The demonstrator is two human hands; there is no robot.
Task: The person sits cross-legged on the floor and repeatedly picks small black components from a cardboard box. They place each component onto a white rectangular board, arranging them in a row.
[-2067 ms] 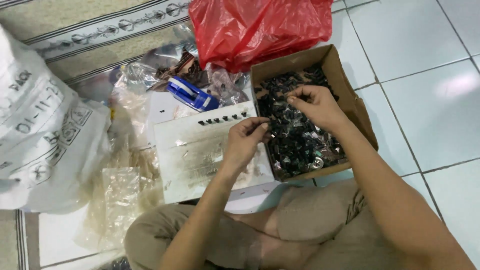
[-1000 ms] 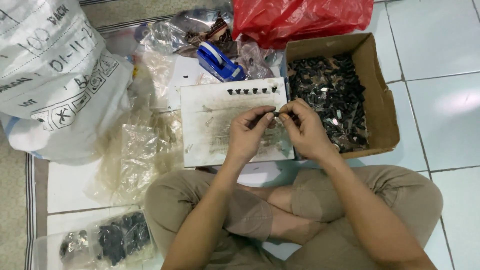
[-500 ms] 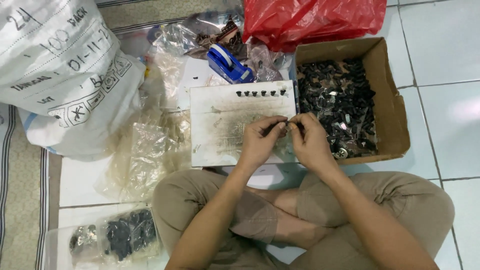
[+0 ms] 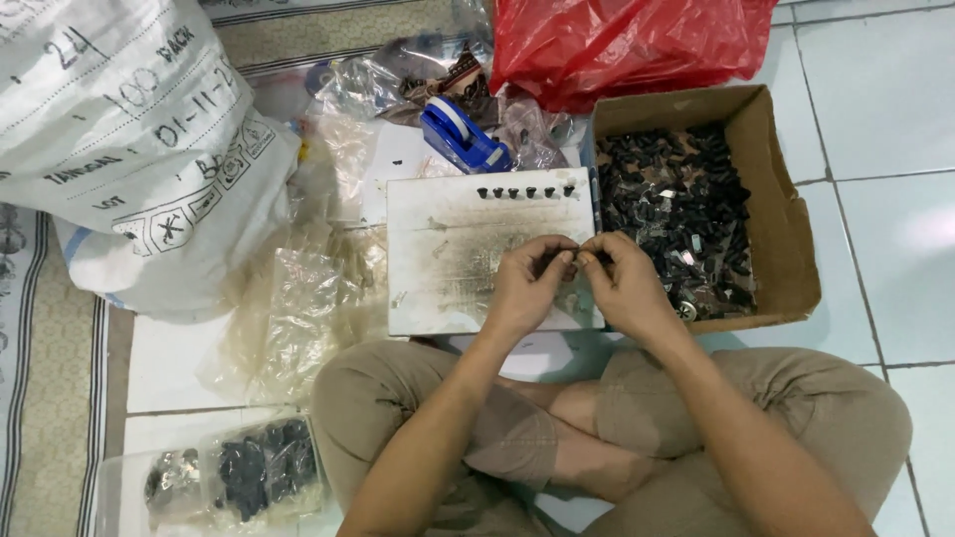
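Small black part (image 4: 575, 258) pinched between fingertips of left hand (image 4: 527, 288) and right hand (image 4: 627, 288) — both clamped on it, held just above white board (image 4: 448, 259). Cardboard box (image 4: 786, 239) of like parts sits by the right hand — likely for easy reach.

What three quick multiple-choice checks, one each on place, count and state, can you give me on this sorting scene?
1. Where is the cardboard box relative to the white board?
A. Right
B. Left
C. On top

2. How many small black pieces stand along the board's top edge?
A. Two
B. Six
C. Ten

3. What are the hands doing?
A. Resting on the knees
B. Pinching something small between them
C. Lifting the red bag

A: the box sits off the board's right edge.
B: six stand in a row.
B: left hand and right hand meet fingertip to fingertip over the board.
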